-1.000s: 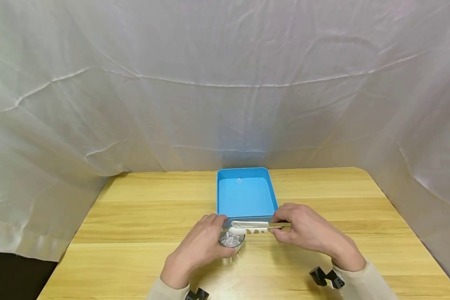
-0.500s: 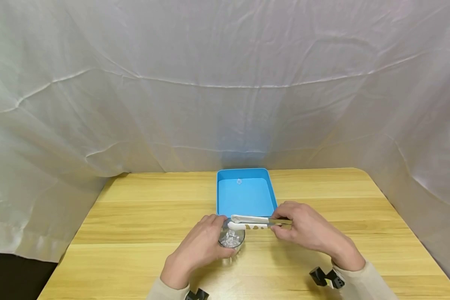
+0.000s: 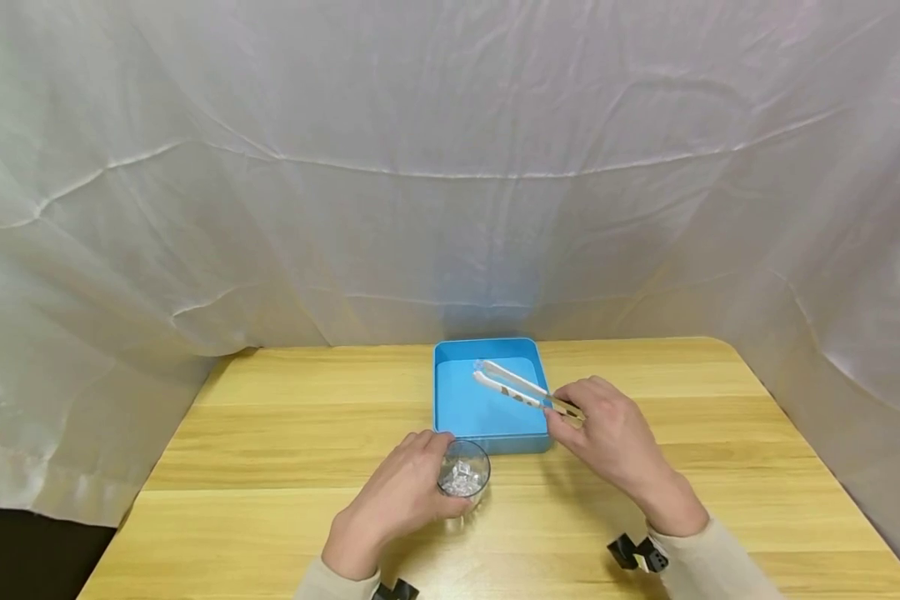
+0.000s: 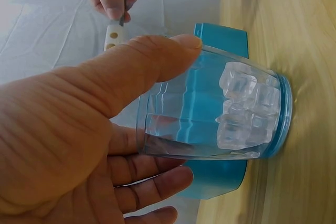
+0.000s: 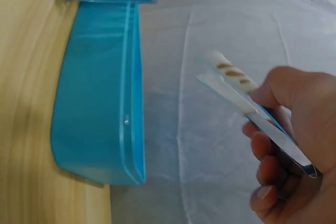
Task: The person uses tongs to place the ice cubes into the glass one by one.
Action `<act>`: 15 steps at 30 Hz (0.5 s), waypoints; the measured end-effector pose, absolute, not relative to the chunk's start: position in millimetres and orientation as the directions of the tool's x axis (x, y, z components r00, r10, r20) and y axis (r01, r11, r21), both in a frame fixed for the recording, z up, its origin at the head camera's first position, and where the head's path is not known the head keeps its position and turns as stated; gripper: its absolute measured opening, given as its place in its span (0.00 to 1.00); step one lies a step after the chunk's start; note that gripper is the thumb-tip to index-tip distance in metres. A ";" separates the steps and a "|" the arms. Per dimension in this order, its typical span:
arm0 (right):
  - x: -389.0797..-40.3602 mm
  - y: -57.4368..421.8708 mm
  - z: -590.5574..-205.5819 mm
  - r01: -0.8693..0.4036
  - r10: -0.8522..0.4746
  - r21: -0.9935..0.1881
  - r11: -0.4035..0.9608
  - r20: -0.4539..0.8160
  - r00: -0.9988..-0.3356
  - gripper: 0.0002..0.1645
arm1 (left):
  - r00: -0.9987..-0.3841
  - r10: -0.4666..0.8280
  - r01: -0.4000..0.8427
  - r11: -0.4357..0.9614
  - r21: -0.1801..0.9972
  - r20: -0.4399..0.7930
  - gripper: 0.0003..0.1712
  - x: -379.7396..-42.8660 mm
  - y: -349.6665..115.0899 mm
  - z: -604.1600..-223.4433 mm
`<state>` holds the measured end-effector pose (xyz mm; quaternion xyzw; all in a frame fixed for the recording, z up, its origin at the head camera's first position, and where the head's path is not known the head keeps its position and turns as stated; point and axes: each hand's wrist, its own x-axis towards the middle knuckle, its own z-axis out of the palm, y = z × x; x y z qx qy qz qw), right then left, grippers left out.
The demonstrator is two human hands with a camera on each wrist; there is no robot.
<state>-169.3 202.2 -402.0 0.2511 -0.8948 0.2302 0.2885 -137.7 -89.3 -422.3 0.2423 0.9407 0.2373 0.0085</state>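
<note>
My left hand [image 3: 401, 487] holds a clear drinking glass [image 4: 173, 103] around its side, thumb on one side and fingers on the other. Several clear ice cubes [image 4: 247, 108] lie in the bottom of this glass, which stands on the table. With thumb and fingers, my right hand [image 3: 615, 429] grips a pair of tongs [image 3: 513, 387] that have white, brown-spotted arms and metal handles. The tong tips are slightly apart, above the blue tray [image 3: 495, 444]. In the head view they overlap a small clear piece [image 3: 479, 364] near the tray's back wall.
The tray stands directly behind the glass on a light wooden table [image 3: 285, 450]. A pale grey curtain [image 3: 420, 225] rises at the table's back and sides. Black camera mounts [image 3: 637, 554] sit at the wrists.
My right hand has lifted the tongs out of the glass and swung their tips back over the tray. My left hand and the glass have stayed in place.
</note>
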 end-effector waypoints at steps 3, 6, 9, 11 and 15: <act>-174.2 201.8 -407.9 -0.571 -0.286 -0.244 0.784 0.675 -0.680 0.08 | -0.883 0.458 0.450 0.771 0.450 0.097 0.46 -138.1 -88.2 -423.3; -179.0 201.0 -413.8 -0.558 -0.264 -0.236 0.796 0.695 -0.669 0.08 | -0.886 0.454 0.444 0.776 0.449 0.091 0.47 -138.6 -88.0 -423.8; -183.7 199.7 -418.7 -0.544 -0.251 -0.233 0.806 0.698 -0.671 0.07 | -0.889 0.451 0.436 0.779 0.450 0.081 0.48 -138.7 -88.1 -423.9; -186.9 198.4 -420.8 -0.530 -0.244 -0.232 0.816 0.693 -0.678 0.07 | -0.890 0.450 0.434 0.779 0.453 0.079 0.48 -138.5 -88.3 -423.7; -192.8 195.3 -423.6 -0.493 -0.231 -0.230 0.839 0.670 -0.705 0.07 | -0.890 0.449 0.435 0.780 0.451 0.081 0.47 -138.3 -88.7 -423.4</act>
